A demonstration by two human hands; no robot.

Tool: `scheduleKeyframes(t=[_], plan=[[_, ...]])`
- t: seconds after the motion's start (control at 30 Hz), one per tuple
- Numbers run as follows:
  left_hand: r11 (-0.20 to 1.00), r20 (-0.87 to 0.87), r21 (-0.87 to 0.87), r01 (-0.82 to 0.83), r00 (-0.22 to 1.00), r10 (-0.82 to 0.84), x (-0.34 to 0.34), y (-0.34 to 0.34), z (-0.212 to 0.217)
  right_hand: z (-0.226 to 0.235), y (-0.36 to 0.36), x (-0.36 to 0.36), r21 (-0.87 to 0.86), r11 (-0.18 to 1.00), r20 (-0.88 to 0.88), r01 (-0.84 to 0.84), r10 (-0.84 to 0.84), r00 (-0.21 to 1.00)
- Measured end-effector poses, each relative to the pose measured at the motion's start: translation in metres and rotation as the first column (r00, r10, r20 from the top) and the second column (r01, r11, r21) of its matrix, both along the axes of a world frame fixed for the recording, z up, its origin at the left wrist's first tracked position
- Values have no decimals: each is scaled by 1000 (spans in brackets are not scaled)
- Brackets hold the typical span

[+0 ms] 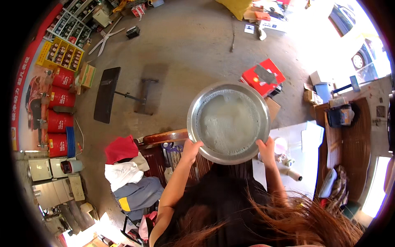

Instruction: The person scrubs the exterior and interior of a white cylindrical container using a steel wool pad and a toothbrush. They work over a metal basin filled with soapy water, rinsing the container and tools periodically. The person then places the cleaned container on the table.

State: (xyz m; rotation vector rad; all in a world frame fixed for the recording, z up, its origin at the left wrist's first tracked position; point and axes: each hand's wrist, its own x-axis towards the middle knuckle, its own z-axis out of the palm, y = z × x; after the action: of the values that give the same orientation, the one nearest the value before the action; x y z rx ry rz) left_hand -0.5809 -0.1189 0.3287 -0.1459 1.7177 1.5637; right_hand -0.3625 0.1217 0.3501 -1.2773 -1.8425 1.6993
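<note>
Your left hand (191, 147) and right hand (266, 147) each clamp the rim of a steel basin (197, 108) of foamy water (228, 122) above the floor (193, 45).

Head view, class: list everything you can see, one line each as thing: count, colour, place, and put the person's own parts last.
metal basin: one, silver, full of foamy cloudy water, held up at centre
red box: one, red, on the floor beyond the basin
red drums: four, red, stacked along the left wall
yellow crate: one, yellow, holding bottles, upper left
black board on a stand: one, black, on the floor left of centre
pile of clothes: one, red, white and grey-blue, lower left
white table: one, white, right of the basin
left hand: one, gripping the basin's near-left rim
right hand: one, gripping the basin's near-right rim
</note>
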Motion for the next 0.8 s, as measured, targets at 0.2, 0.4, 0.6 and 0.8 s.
scheduleKeyframes(t=[0.2,0.4,0.6,0.8], plan=[[984,22,9,-180,983,180,-120,39,19,-9,71,-169,-8,989,-32,-145,145,989],[944,-21,27,-329,944,329,-254,90,2,-23,141,-346,25,962,-201,-273,272,941],[871,126,49,-488,868,480,-402,132,-1,4,195,-529,214,885,23,-413,418,908],[849,83,19,-529,847,525,-568,169,28,28,238,-729,157,843,3,-515,521,854]])
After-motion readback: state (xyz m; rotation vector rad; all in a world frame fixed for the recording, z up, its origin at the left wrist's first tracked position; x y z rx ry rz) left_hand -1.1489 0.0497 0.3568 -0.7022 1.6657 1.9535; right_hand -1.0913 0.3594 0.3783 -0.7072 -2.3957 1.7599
